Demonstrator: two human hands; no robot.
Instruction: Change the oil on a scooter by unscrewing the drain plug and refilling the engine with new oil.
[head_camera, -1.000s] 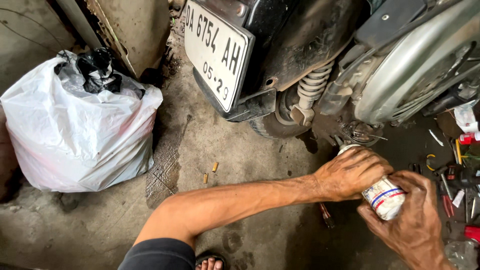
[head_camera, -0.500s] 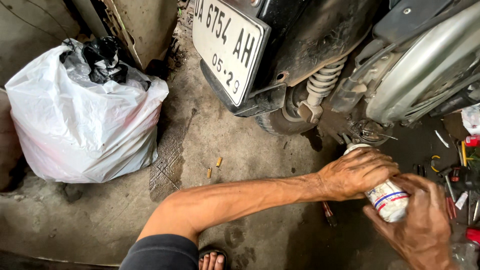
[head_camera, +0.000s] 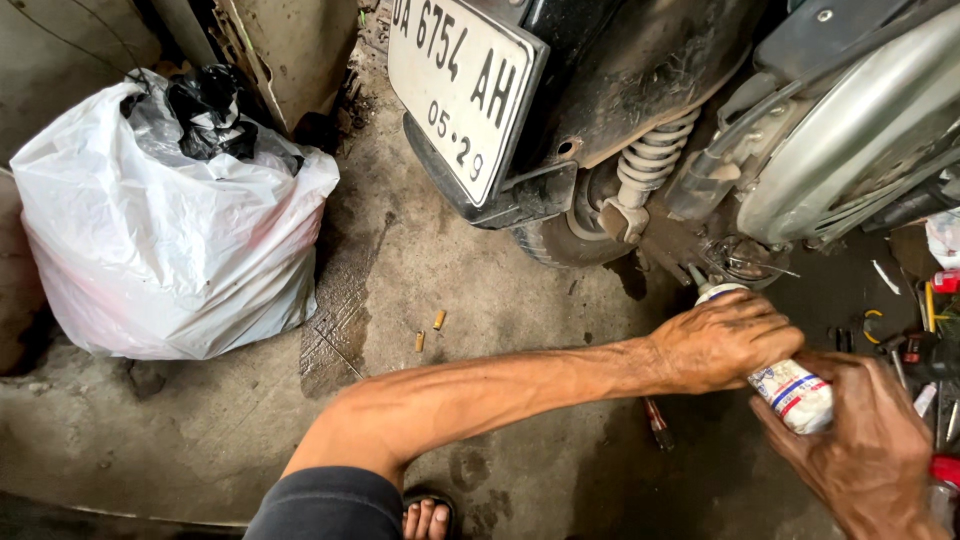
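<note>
Fingers (head_camera: 745, 325) of both hands wrap the white bottle (head_camera: 790, 388), seemingly tightly.

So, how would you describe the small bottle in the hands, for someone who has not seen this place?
Find the motorcycle's rear wheel and coil spring. Just below, both hands grip a small white bottle, its nozzle aimed at the wheel hub. Its red and blue stripes set it apart from the tools on the floor nearby.

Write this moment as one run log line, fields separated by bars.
left hand: grips bottle top | right hand: holds white bottle base | nozzle: toward motorcycle rear | near: white bag
</note>
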